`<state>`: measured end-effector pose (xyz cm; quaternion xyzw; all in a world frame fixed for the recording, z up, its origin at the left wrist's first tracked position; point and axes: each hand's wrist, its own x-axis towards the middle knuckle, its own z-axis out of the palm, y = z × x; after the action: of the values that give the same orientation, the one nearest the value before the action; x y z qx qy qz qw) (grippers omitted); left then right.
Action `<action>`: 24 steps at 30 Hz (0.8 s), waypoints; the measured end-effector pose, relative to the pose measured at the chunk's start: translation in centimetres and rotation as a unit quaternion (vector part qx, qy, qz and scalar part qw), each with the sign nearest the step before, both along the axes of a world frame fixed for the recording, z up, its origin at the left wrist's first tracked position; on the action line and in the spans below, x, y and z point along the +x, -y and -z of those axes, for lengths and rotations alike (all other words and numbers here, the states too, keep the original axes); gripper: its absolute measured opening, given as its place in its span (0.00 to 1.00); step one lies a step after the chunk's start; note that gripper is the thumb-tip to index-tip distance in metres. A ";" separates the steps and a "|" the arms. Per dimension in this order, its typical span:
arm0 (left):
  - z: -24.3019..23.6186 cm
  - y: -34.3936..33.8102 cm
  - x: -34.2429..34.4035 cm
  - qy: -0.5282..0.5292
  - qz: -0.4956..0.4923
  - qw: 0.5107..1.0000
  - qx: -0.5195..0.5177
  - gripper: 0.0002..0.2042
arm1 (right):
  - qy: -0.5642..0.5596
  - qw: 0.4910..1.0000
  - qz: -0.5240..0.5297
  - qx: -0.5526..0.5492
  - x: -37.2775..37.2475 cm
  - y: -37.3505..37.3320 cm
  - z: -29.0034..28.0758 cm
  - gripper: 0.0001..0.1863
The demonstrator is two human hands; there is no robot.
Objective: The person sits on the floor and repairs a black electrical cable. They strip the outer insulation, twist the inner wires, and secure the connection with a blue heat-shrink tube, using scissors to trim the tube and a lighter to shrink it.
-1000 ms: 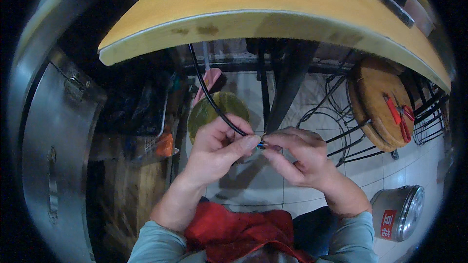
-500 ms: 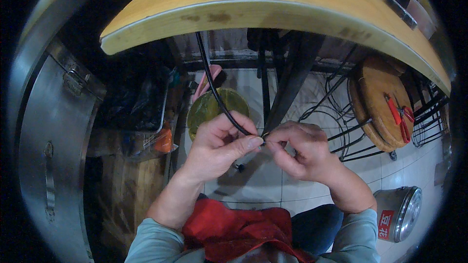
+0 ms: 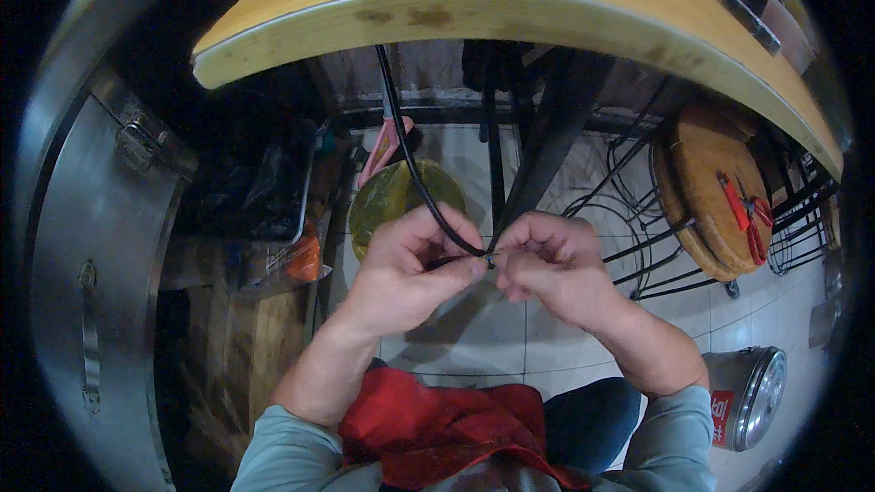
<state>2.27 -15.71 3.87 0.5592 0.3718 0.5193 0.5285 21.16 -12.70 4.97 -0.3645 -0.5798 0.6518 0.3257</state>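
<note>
A black cable (image 3: pixel 412 160) comes down from under the table edge into my left hand (image 3: pixel 406 269), whose thumb and fingers are closed on it close to its end. My right hand (image 3: pixel 558 266) meets the left at the cable's tip, thumb and forefinger pinched together. Short thin wires (image 3: pixel 490 259) seem to stick out there between the fingertips; they are too small to make out fully. Both hands are in front of me, below the table edge.
The wooden table (image 3: pixel 437 18) spans the far side. At right, a stool (image 3: pixel 711 210) bears red-handled scissors (image 3: pixel 756 223) and a red tool (image 3: pixel 731 199); loose cables (image 3: pixel 629 210) lie beside it. A lidded metal pot (image 3: pixel 752 401), a lined bin (image 3: pixel 383 200) and a metal cabinet (image 3: pixel 100 219) stand around.
My right hand has shifted slightly left and its fingers have curled differently at the cable's tip. The left hand keeps its hold on the cable. The view has tilted a little.
</note>
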 end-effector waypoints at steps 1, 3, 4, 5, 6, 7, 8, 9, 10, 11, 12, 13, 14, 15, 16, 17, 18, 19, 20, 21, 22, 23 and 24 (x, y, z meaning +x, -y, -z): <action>0.1 0.0 0.0 -0.007 -0.008 1.000 0.002 0.09 | -0.015 0.999 0.001 -0.038 -0.2 0.0 0.1 0.05; 0.1 0.1 0.1 -0.016 -0.024 1.000 0.006 0.09 | -0.044 0.993 0.003 -0.112 -0.5 -0.2 0.6 0.05; 0.0 0.2 0.2 -0.019 -0.032 0.999 0.008 0.09 | -0.083 0.984 0.000 -0.155 -0.6 -0.3 1.0 0.06; -0.1 0.2 0.3 -0.024 -0.036 0.999 0.009 0.08 | -0.124 0.972 -0.001 -0.198 -0.8 -0.3 1.4 0.06; 0.1 0.2 0.1 -0.043 -0.049 0.998 0.021 0.08 | -0.165 0.957 -0.002 -0.240 -0.9 -0.2 1.8 0.06; 0.4 0.2 -0.1 -0.062 -0.061 0.996 0.033 0.08 | -0.196 0.939 -0.023 -0.281 -1.1 -0.2 2.1 0.05; 0.4 0.2 -0.3 -0.083 -0.075 0.993 0.048 0.08 | -0.227 0.919 -0.048 -0.319 -1.3 -0.3 2.2 0.05; 0.1 0.2 -0.6 -0.060 -0.058 0.996 0.041 0.08 | -0.257 0.895 -0.074 -0.356 -1.5 -0.4 2.2 0.05; -0.3 0.2 -0.9 -0.038 -0.041 0.998 0.034 0.08 | -0.197 0.933 -0.063 -0.294 -1.3 -0.3 1.5 0.06; -0.4 0.3 -1.2 -0.012 -0.028 0.999 0.026 0.08 | -0.130 0.963 -0.054 -0.231 -1.0 -0.2 0.4 0.06; -0.4 0.3 -1.3 0.006 -0.023 1.000 0.008 0.08 | -0.063 0.983 -0.044 -0.166 -0.8 -0.2 -0.1 0.07; -0.5 0.4 -1.4 0.023 -0.018 1.000 -0.009 0.08 | -0.047 0.998 -0.021 -0.037 -0.6 -0.1 0.2 0.08; -0.5 0.4 -1.5 0.043 -0.011 0.999 -0.027 0.08 | -0.029 0.995 0.005 0.093 -0.2 0.4 0.7 0.09; -0.4 0.3 -1.6 0.053 -0.004 0.998 -0.029 0.09 | -0.010 0.975 0.031 0.221 0.1 0.7 0.9 0.10; -0.3 0.2 -1.7 0.064 0.003 0.997 -0.031 0.09 | 0.016 0.937 0.031 0.347 0.3 0.5 0.8 0.12; -0.2 0.1 -1.8 0.074 0.008 0.997 -0.033 0.09 | 0.040 0.883 0.029 0.466 0.4 0.0 0.6 0.13; -0.3 0.2 -1.7 0.081 0.008 0.996 -0.042 0.10 | 0.062 0.814 0.026 0.577 0.5 -0.3 0.5 0.15; -0.4 0.3 -1.6 0.088 0.008 0.995 -0.051 0.10 | 0.062 0.803 0.025 0.592 0.3 -0.4 0.5 0.16; -0.5 0.3 -1.4 0.095 0.009 0.994 -0.060 0.10 | 0.063 0.792 0.025 0.607 0.2 -0.4 0.6 0.17; -0.6 0.4 -1.2 0.098 0.007 0.993 -0.062 0.10 | 0.064 0.780 0.025 0.621 0.1 -0.5 0.8 0.18; -0.7 0.4 -1.0 0.100 0.005 0.993 -0.064 0.10 | 0.078 0.758 0.021 0.647 0.2 -0.5 0.8 0.18; -0.7 0.4 -0.9 0.102 0.003 0.992 -0.067 0.10 | 0.092 0.734 0.017 0.672 0.4 -0.6 0.9 0.18; -0.7 0.4 -0.8 0.107 0.004 0.991 -0.075 0.10 | 0.105 0.710 0.013 0.696 0.5 -0.6 1.0 0.18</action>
<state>1.45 -16.15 4.61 0.4610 0.3483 0.5447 0.6079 21.71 -12.09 3.94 -0.1079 -0.8949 0.0169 0.4327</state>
